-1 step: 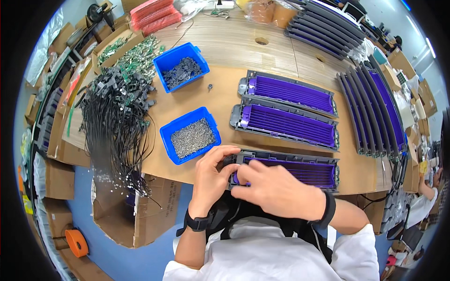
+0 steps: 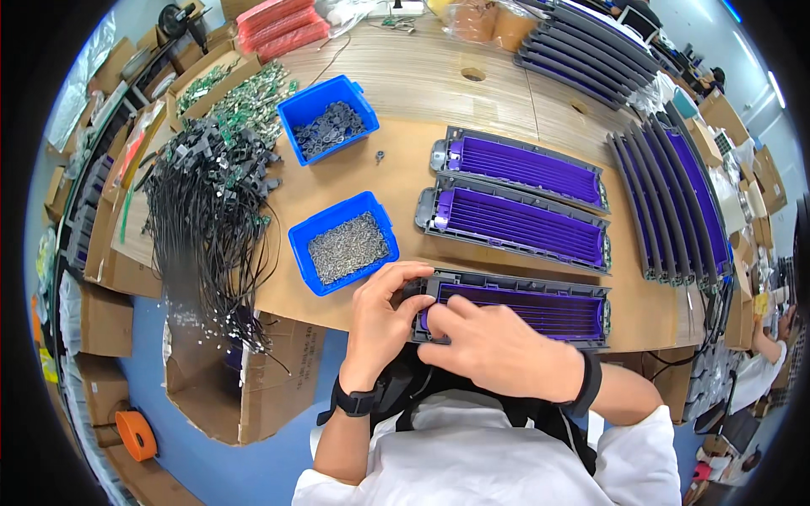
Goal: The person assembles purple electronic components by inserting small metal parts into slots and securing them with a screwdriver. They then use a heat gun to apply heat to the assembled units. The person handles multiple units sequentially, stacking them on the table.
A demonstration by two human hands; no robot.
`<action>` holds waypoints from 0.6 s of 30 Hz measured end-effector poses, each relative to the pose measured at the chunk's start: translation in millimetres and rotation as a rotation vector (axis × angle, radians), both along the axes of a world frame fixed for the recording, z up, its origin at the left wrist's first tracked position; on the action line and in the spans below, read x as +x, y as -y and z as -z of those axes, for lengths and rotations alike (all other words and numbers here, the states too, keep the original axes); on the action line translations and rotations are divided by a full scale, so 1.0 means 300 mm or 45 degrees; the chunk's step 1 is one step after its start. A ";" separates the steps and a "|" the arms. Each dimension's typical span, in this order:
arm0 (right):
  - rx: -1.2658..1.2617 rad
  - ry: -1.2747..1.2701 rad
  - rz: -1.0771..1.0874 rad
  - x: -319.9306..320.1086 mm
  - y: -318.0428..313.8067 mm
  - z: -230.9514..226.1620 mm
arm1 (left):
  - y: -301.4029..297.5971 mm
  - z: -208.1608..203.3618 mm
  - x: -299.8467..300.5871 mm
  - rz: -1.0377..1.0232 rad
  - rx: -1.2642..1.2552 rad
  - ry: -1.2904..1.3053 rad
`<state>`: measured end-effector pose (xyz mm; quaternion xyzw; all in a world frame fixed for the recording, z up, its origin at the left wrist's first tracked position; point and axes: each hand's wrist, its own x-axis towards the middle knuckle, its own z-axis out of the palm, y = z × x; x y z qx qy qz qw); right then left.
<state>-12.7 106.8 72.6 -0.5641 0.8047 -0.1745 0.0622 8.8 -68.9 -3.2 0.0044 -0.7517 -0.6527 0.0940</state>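
Observation:
The nearest long grey housing with a purple ribbed inside (image 2: 557, 322) lies crosswise at the table's front edge. My left hand (image 2: 381, 319) grips its left end, thumb and forefinger curled over the corner. Bent over the same end, my right hand (image 2: 506, 347) has its fingertips pressed together against the purple part; whatever they hold is hidden. Behind it lie two like housings, a middle one (image 2: 519, 224) and a far one (image 2: 531, 171). A blue bin of small metal screws (image 2: 386, 221) stands just beyond my left hand.
Farther back is a blue bin of dark small parts (image 2: 364, 99), with one loose small part (image 2: 380, 157) beside it. A heap of black cables (image 2: 207, 219) hangs over the left edge. Stacked housings (image 2: 671, 198) stand at right. An open cardboard box (image 2: 283, 379) sits below.
The fingers of my right hand have shifted slightly at the housing's left end. My left hand keeps its place.

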 end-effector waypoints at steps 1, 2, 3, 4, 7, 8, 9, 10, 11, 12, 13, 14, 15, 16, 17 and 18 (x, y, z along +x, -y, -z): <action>0.003 -0.061 -0.034 0.009 -0.002 0.018 | 0.002 -0.012 0.003 0.016 -0.010 0.029; -0.056 -0.058 -0.048 0.010 -0.008 0.037 | 0.005 -0.026 0.006 0.033 -0.019 0.058; -0.128 -0.056 -0.030 0.011 -0.016 0.052 | 0.007 -0.031 0.009 0.048 -0.026 0.088; -0.201 -0.053 -0.011 0.011 -0.027 0.062 | 0.008 -0.032 0.010 0.049 -0.023 0.096; -0.378 -0.070 0.059 0.013 -0.051 0.070 | 0.011 -0.029 0.011 0.047 -0.017 0.110; -0.407 -0.078 0.065 0.011 -0.055 0.079 | 0.011 -0.023 0.012 0.044 -0.011 0.110; -0.434 -0.087 0.078 0.012 -0.059 0.083 | 0.010 -0.020 0.012 0.048 -0.006 0.109; -0.423 -0.114 0.069 0.008 -0.063 0.076 | 0.012 -0.018 0.012 0.049 -0.004 0.100; -0.412 -0.141 0.059 0.001 -0.064 0.062 | 0.015 -0.016 0.012 0.050 -0.001 0.092; -0.404 -0.169 0.051 -0.004 -0.065 0.054 | 0.016 -0.015 0.011 0.052 -0.002 0.082; -0.409 -0.164 0.063 -0.004 -0.065 0.056 | 0.015 -0.016 0.012 0.045 -0.011 0.082; -0.414 -0.158 0.076 -0.001 -0.063 0.058 | 0.014 -0.018 0.013 0.038 -0.019 0.083; -0.417 -0.159 0.095 0.003 -0.063 0.055 | 0.009 -0.021 0.010 0.038 -0.025 0.079; -0.389 -0.115 0.077 0.017 -0.051 0.053 | 0.008 -0.023 0.008 0.039 -0.023 0.082; -0.377 -0.063 0.061 0.032 -0.032 0.052 | 0.009 -0.023 0.008 0.039 -0.020 0.086; -0.342 -0.047 0.055 0.042 -0.020 0.052 | 0.011 -0.023 0.010 0.037 -0.019 0.089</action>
